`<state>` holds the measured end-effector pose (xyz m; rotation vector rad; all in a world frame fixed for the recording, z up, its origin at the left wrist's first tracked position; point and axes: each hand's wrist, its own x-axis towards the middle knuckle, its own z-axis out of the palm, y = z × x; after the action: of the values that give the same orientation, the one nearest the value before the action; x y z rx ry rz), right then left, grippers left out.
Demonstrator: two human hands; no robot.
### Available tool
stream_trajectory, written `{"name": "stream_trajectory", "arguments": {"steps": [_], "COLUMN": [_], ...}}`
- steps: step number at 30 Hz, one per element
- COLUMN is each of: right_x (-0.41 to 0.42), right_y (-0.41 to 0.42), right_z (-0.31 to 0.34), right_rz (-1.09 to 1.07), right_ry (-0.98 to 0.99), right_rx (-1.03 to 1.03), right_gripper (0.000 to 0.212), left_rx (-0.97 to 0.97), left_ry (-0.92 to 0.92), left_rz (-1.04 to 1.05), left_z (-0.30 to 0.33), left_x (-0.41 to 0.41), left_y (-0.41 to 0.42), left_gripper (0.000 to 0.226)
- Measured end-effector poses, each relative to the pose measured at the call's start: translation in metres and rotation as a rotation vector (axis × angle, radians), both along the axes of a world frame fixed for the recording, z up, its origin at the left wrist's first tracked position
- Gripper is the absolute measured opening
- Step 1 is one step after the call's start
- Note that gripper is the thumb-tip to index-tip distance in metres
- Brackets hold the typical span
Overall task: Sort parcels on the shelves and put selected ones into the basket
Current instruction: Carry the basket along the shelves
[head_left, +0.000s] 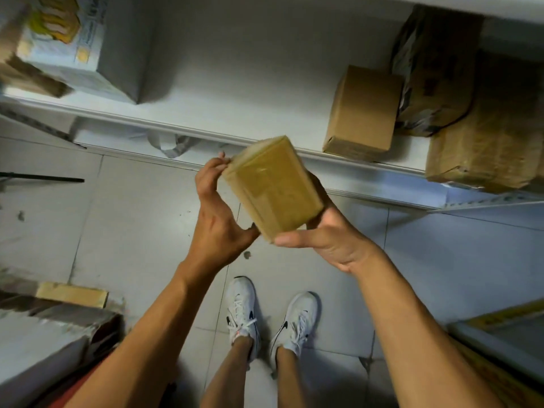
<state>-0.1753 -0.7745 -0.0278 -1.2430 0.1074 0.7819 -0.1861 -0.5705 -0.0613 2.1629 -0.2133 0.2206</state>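
A small cardboard parcel (272, 184) wrapped in glossy tape is held up in front of the white shelf (206, 134), tilted. My left hand (219, 213) grips its left side, fingertips at the top corner and thumb near the bottom. My right hand (323, 234) cups it from underneath on the right, thumb along the lower edge. No basket is visible.
On the shelf stand a plain brown box (363, 113), a dark plastic-wrapped parcel (432, 72), a large taped carton (485, 142) at the right and a printed white box (76, 45) at the left. More parcels (72, 294) lie at lower left. My feet stand on the tiled floor (141, 219).
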Motion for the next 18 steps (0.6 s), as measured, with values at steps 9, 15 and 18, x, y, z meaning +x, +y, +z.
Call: {"name": "stream_trajectory", "arguments": {"steps": [9,15,18], "right_x": [-0.043,-0.038,-0.034], "right_y": [0.034,0.046,0.064], "right_z": [0.038,0.049,0.044], "right_rz": [0.233,0.23,-0.097], "right_ry": [-0.574,-0.588,-0.134], "right_rx": [-0.529,-0.776,-0.381], "right_gripper": [0.113,0.107,0.088], "left_rx": [-0.482,-0.856,-0.307], "left_ry": [0.63,0.833,0.847], "left_rz": [-0.08,0.11,0.056], "left_z": [0.006,0.065,0.087], "left_x": [-0.023,-0.002,0.018], "left_y": [0.034,0.049,0.029], "left_gripper": [0.075,0.045,0.073]}}
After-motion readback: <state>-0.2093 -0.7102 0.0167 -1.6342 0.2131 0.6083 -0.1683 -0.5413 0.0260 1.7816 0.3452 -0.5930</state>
